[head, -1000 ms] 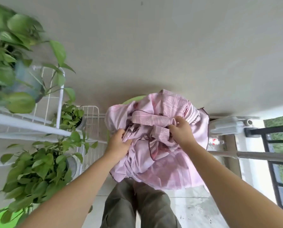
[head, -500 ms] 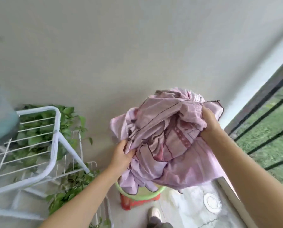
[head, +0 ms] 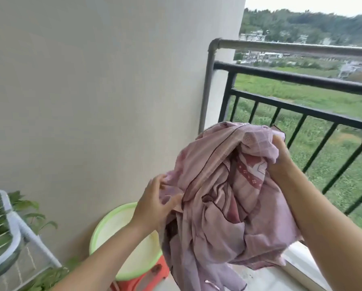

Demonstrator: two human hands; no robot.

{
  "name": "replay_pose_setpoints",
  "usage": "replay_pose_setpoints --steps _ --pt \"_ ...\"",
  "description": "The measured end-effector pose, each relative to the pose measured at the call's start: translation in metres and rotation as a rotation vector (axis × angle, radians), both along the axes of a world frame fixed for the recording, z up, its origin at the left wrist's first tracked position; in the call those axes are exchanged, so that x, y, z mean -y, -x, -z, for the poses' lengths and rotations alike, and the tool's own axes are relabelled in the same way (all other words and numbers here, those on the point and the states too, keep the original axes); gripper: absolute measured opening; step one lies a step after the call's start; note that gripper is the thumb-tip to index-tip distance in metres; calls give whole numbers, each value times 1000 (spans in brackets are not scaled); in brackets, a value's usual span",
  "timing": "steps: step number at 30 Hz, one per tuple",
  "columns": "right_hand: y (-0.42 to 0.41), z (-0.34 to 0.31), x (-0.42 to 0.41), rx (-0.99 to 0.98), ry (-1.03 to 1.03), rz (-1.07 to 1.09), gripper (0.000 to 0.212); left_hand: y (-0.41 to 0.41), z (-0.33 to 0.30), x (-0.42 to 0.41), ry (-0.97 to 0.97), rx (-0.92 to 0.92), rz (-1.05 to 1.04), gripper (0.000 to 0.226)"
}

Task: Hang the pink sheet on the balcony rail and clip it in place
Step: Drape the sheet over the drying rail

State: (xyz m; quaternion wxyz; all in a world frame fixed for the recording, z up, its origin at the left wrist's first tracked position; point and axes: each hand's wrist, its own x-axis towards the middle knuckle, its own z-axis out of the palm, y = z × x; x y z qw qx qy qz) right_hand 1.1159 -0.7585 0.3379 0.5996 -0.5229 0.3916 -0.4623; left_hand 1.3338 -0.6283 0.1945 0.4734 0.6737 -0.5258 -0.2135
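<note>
— What is the pink sheet (head: pixel 222 192) like in my hands?
— Thin, matt cloth, creased, with dark piping.
— And the balcony rail (head: pixel 291 47)?
— Dull grey metal tube above black painted bars.
— The basin (head: pixel 115 225)?
— Smooth green plastic, slightly glossy, on a red plastic stool (head: pixel 146 278).
— The wall (head: pixel 92 91)?
— Matt, plain plaster.

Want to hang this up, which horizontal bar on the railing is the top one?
The grey rail, above the two black bars.
</note>
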Motion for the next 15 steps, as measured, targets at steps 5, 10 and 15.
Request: replay_pose_setpoints --steps 5,10,15 --pt "63 -15 -13 193 57 -67 78 101 -56 70 29 -125 430 97" --pt "163 -23 -28 80 78 85 63 199 -68 100 63 -339 424 13" --pt "271 -34 -48 97 110 171 41 262 -115 111 -46 -648 511 22"
